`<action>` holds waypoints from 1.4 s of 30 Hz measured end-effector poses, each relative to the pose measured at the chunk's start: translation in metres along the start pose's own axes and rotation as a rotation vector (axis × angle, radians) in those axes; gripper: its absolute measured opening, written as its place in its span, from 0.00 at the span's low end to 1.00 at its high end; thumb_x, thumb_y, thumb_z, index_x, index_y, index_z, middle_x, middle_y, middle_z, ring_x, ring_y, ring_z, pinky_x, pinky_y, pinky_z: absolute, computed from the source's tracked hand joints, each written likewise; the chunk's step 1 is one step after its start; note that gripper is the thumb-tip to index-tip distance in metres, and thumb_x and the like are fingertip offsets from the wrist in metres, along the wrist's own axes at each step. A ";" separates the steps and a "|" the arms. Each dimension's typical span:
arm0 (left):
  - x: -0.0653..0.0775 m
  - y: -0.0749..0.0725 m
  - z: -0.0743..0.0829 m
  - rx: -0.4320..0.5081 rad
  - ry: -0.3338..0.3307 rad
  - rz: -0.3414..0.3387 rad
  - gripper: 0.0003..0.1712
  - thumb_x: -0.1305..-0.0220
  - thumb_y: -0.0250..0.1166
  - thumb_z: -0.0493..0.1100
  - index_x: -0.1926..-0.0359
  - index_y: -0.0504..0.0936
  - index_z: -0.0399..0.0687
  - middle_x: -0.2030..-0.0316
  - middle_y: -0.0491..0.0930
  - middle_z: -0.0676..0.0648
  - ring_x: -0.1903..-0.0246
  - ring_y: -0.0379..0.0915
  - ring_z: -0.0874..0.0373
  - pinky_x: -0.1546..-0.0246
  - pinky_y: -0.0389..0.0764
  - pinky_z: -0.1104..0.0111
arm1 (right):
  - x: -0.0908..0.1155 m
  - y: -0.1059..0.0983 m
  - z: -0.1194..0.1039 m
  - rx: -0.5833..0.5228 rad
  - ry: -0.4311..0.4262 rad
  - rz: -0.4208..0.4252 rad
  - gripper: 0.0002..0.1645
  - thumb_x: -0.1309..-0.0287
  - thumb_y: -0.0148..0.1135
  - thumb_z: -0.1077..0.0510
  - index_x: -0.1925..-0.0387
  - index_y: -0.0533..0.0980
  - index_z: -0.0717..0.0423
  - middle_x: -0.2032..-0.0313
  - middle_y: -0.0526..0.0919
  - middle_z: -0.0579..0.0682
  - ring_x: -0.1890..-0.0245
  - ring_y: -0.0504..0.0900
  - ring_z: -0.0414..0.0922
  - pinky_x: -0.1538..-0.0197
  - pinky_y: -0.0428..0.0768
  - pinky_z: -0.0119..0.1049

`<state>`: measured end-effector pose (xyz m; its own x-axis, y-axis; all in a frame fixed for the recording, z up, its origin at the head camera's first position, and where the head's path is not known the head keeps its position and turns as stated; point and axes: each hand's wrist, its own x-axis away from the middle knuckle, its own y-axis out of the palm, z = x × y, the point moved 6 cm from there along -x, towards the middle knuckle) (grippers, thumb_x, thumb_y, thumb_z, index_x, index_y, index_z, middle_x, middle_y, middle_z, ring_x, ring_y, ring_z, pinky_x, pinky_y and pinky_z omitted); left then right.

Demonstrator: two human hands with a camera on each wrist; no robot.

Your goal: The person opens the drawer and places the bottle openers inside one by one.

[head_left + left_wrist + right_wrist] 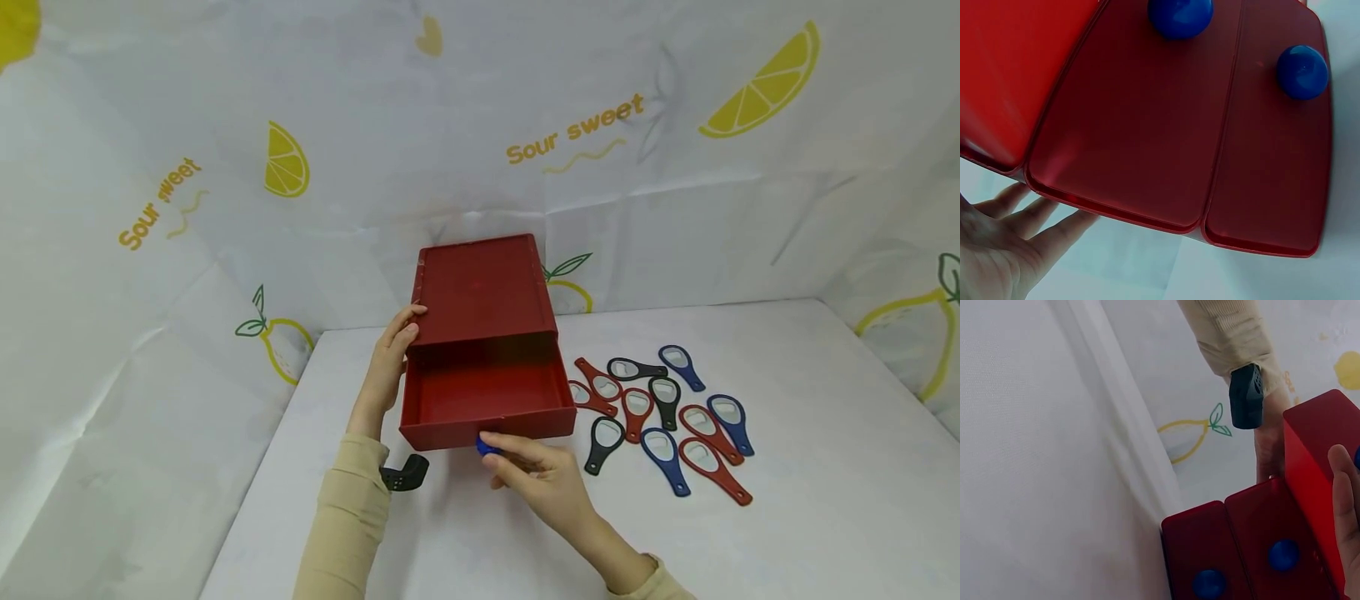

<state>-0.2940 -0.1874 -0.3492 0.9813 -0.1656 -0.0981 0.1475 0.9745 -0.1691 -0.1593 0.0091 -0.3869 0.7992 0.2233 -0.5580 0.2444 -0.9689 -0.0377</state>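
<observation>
A red drawer cabinet [480, 287] stands on the table with its top drawer [442, 435] pulled out, the red floor inside showing. My right hand [551, 487] pinches the blue knob [486, 447] on that drawer's front between thumb and fingers. On the cabinet's left side rests my left hand [386, 371], fingertips at the top edge; the left wrist view shows its fingers fairly straight. Beneath the pulled-out drawer, a middle drawer [1129, 125] and a bottom drawer [1266, 175] are closed, with round blue knobs.
To the cabinet's right lie several bottle openers in red, blue and black, among them a blue opener [666, 462], a red opener [716, 473] and a black opener [604, 444]. A white printed sheet [360, 167] hangs behind the white table [825, 517].
</observation>
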 end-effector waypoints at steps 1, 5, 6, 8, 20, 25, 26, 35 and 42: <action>-0.001 -0.001 -0.003 0.004 0.001 0.002 0.24 0.32 0.43 0.49 0.36 0.61 0.52 0.31 0.54 0.47 0.42 0.59 0.48 0.53 0.69 0.60 | 0.000 0.001 0.000 -0.005 -0.004 0.000 0.19 0.47 0.60 0.70 0.51 0.78 0.61 0.69 0.84 0.61 0.77 0.84 0.41 0.68 0.82 0.33; -0.007 -0.006 -0.015 0.033 0.003 0.015 0.23 0.32 0.44 0.50 0.37 0.64 0.57 0.33 0.56 0.51 0.42 0.60 0.50 0.53 0.70 0.59 | 0.000 0.003 0.000 -0.024 -0.016 -0.004 0.20 0.47 0.60 0.70 0.51 0.78 0.61 0.69 0.84 0.60 0.77 0.83 0.41 0.68 0.82 0.33; -0.008 -0.007 -0.018 0.042 0.003 0.018 0.22 0.32 0.45 0.51 0.38 0.64 0.58 0.33 0.56 0.52 0.42 0.60 0.51 0.53 0.70 0.58 | 0.000 0.003 0.000 -0.026 -0.017 -0.004 0.20 0.47 0.60 0.70 0.51 0.78 0.61 0.69 0.84 0.60 0.77 0.83 0.41 0.68 0.82 0.33; -0.009 -0.008 -0.020 0.048 0.006 0.023 0.22 0.32 0.45 0.52 0.38 0.64 0.59 0.33 0.56 0.53 0.42 0.60 0.51 0.52 0.70 0.57 | 0.000 0.003 0.000 -0.029 -0.019 -0.004 0.20 0.47 0.60 0.70 0.51 0.78 0.61 0.70 0.84 0.60 0.77 0.83 0.41 0.68 0.82 0.33; 0.002 0.001 0.001 0.095 0.026 0.040 0.23 0.31 0.43 0.45 0.37 0.61 0.46 0.31 0.53 0.50 0.40 0.56 0.56 0.45 0.64 0.61 | 0.002 0.008 -0.002 -0.036 -0.040 -0.009 0.21 0.48 0.60 0.71 0.50 0.78 0.60 0.68 0.84 0.61 0.77 0.83 0.42 0.68 0.82 0.33; 0.006 0.004 0.006 0.090 0.033 0.038 0.24 0.32 0.43 0.47 0.37 0.62 0.47 0.32 0.54 0.48 0.40 0.57 0.54 0.46 0.65 0.60 | 0.003 0.010 0.001 -0.133 0.000 -0.029 0.20 0.45 0.57 0.71 0.49 0.76 0.65 0.69 0.82 0.64 0.76 0.84 0.45 0.71 0.82 0.38; 0.006 0.004 0.005 0.090 0.034 0.038 0.24 0.32 0.43 0.47 0.37 0.62 0.48 0.32 0.54 0.48 0.40 0.57 0.53 0.47 0.65 0.60 | 0.004 0.011 0.002 -0.152 0.010 -0.032 0.19 0.45 0.57 0.71 0.49 0.76 0.66 0.69 0.82 0.64 0.76 0.84 0.45 0.71 0.82 0.40; 0.004 0.007 0.004 0.084 0.032 0.030 0.24 0.31 0.42 0.47 0.36 0.61 0.50 0.31 0.53 0.48 0.39 0.56 0.52 0.45 0.64 0.56 | 0.004 0.008 0.002 -0.126 0.049 -0.006 0.18 0.44 0.57 0.69 0.50 0.77 0.64 0.69 0.82 0.65 0.78 0.83 0.43 0.70 0.82 0.38; 0.007 0.008 0.004 0.066 0.035 0.021 0.25 0.31 0.41 0.49 0.35 0.60 0.51 0.32 0.53 0.47 0.39 0.56 0.50 0.44 0.65 0.55 | 0.006 0.009 0.002 -0.107 0.042 0.007 0.18 0.44 0.57 0.70 0.51 0.77 0.64 0.71 0.81 0.63 0.78 0.83 0.43 0.70 0.82 0.37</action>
<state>-0.2859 -0.1805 -0.3474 0.9795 -0.1493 -0.1353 0.1362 0.9855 -0.1016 -0.1531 0.0011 -0.3925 0.8229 0.2225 -0.5227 0.2936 -0.9543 0.0560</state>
